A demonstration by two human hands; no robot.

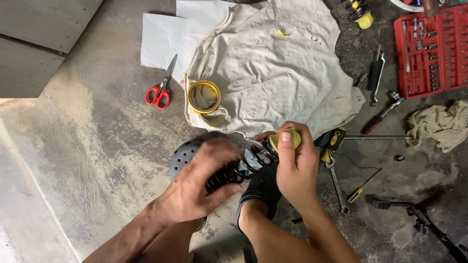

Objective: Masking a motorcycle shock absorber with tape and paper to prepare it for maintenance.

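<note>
Black coil spring on a shock absorber lies low in the middle of the view, gripped at both ends just above the person's black perforated clogs; the left hand wraps its fingers closed around the lower coils, somewhat blurred; the right hand clasps the upper end, fingers curled tight and thumb pressed on the yellow-green end cap. Just above the hands a crumpled beige cloth spreads over the concrete floor; a yellow ring sits on its left edge, and white paper sheets show from under it; red-handled scissors rest beside the paper. To the right of the right hand lie a yellow-and-black tool, a combination wrench and a small screwdriver; farther right sit a red socket case, a ratchet and a second rag; another spring with a yellow end lies at the top edge.
</note>
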